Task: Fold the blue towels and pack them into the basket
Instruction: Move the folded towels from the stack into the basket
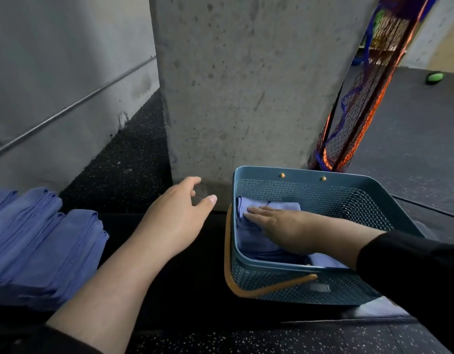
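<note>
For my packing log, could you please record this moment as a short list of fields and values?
basket: teal basket with an orange handle lying down along its near side
in basket: folded blue towels at its left end
right hand: right hand flat on the towels, fingers straight
left hand: left hand open in the air left of the basket, holding nothing
waiting: stack of blue towels at far left
behind: concrete pillar
</note>
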`<state>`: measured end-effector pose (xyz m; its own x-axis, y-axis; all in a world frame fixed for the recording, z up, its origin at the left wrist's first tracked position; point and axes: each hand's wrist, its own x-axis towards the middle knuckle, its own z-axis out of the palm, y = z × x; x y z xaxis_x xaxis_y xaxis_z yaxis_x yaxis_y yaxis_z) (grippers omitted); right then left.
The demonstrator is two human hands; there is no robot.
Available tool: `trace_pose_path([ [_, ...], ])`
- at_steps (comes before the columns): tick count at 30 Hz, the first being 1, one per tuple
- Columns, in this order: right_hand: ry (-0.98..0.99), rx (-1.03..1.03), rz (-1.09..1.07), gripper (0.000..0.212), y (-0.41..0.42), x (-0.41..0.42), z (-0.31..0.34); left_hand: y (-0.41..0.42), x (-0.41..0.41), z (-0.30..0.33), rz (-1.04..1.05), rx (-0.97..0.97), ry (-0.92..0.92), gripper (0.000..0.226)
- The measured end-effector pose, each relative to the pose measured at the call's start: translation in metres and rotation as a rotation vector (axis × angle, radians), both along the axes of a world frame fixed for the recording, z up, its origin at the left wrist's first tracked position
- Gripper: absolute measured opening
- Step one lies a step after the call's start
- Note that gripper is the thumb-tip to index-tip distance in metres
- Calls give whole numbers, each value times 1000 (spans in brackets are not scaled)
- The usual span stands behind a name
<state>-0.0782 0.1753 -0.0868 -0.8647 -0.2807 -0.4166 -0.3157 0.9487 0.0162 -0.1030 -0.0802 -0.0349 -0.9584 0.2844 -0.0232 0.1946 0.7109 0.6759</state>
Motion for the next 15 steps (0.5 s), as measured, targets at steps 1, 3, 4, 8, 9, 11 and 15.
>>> trace_pose_path([
  [1, 0, -13, -19, 56, -1, -1, 4, -3, 0, 1, 1, 6, -1, 59],
  [3, 20, -61, -89, 51, -3, -5, 18, -10, -1, 3, 5, 15, 3, 58],
  [4, 48, -97, -129, 47, -4, -6, 28, -14, -3, 3, 9, 18, 11, 56],
  [8, 492, -400, -221, 23, -27, -9, 78, -44, -15, 7, 125, 48, 84, 39],
  [9, 587, -527, -253, 23, -41, -10, 91, -56, -20, 7, 185, 64, 118, 33],
  [11, 686, -776, -284, 25, -76, -12, 114, -85, -28, 7, 315, 97, 199, 25],
  [15, 646, -932, -241, 26, -162, -12, 124, -145, -36, -2, 460, 112, 198, 28],
])
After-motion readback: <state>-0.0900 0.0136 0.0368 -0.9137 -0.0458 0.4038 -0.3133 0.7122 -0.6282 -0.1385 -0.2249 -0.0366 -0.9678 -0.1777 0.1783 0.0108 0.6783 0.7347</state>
